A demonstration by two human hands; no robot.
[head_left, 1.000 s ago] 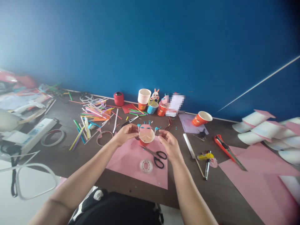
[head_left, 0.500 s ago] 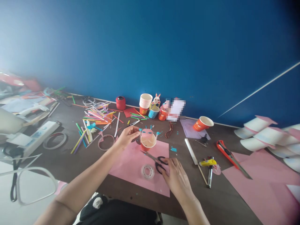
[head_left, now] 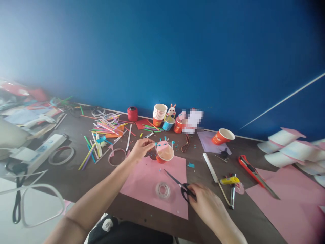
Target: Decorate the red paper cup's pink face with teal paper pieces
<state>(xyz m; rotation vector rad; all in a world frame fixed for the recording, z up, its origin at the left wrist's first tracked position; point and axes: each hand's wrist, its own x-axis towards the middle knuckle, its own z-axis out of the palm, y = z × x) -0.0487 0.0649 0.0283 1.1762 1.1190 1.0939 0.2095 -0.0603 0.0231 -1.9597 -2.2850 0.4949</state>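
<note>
– What's nearest?
– The right hand [head_left: 209,205], its grip closed on the black handles of the scissors [head_left: 180,185]. Those look stiff; the loops seem the safe hold.
– Beyond them?
– A clear tape roll [head_left: 167,191] on pink paper [head_left: 142,183].
– And the paper cup [head_left: 165,154]?
– Upright at the paper's far edge. The left hand [head_left: 141,149] seems to pinch a small blue piece [head_left: 155,144] at the cup's left side.
– Fragile?
– Probably light, easily dented; I'd steady it low on its wall.
– Farthest?
– Stacked cups [head_left: 159,115] near the blue wall [head_left: 157,51].
</note>
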